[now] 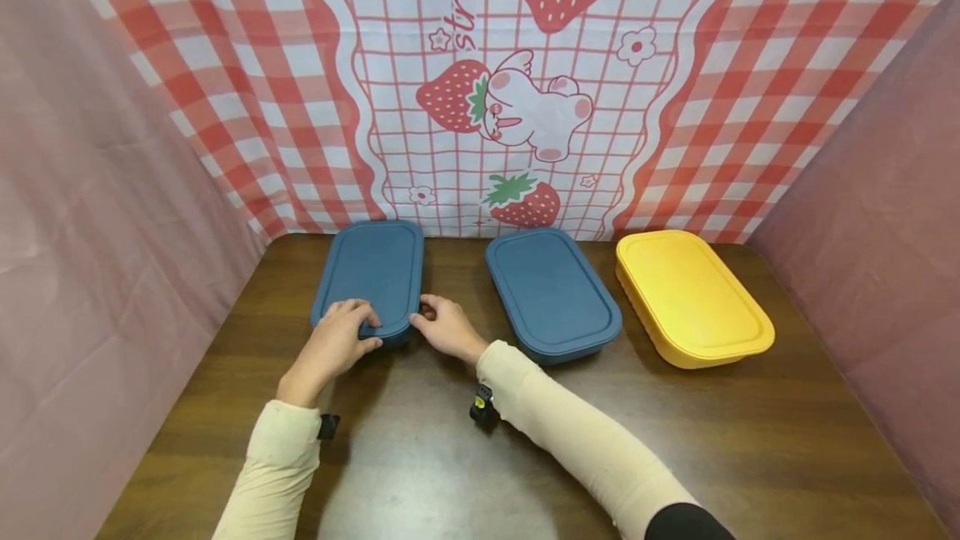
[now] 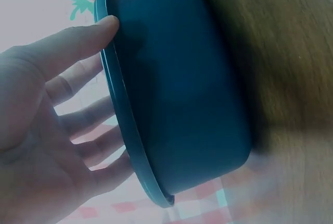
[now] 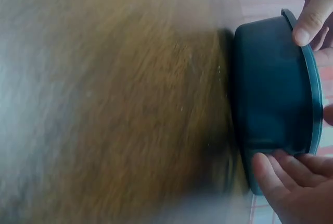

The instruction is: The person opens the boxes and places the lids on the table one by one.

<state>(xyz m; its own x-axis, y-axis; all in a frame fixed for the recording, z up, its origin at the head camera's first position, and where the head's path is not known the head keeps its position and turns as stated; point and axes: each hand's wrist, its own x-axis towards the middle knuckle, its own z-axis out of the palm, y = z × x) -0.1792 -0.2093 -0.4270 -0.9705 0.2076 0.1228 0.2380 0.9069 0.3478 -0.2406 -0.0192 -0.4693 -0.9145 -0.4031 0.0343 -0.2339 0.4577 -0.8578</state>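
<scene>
A dark blue lidded food container [image 1: 375,269] stands at the left of the table, with both hands at its near end. My left hand [image 1: 337,344] pinches the lid's near rim: the thumb [image 2: 106,28] presses the edge while the other fingers lie over the top of the lid [image 2: 125,104]. At the near right corner is my right hand [image 1: 447,327]. Its thumb and fingers [image 3: 296,169] are fairly straight and touch the side just below the rim. The lid sits on the container all round.
A second blue lidded container [image 1: 551,290] stands in the middle and a yellow one [image 1: 693,294] to its right, both on the brown wooden table [image 1: 420,457]. Behind them hangs a red-checked strawberry cloth [image 1: 465,148]. Pink cloth [image 1: 112,215] closes off both sides.
</scene>
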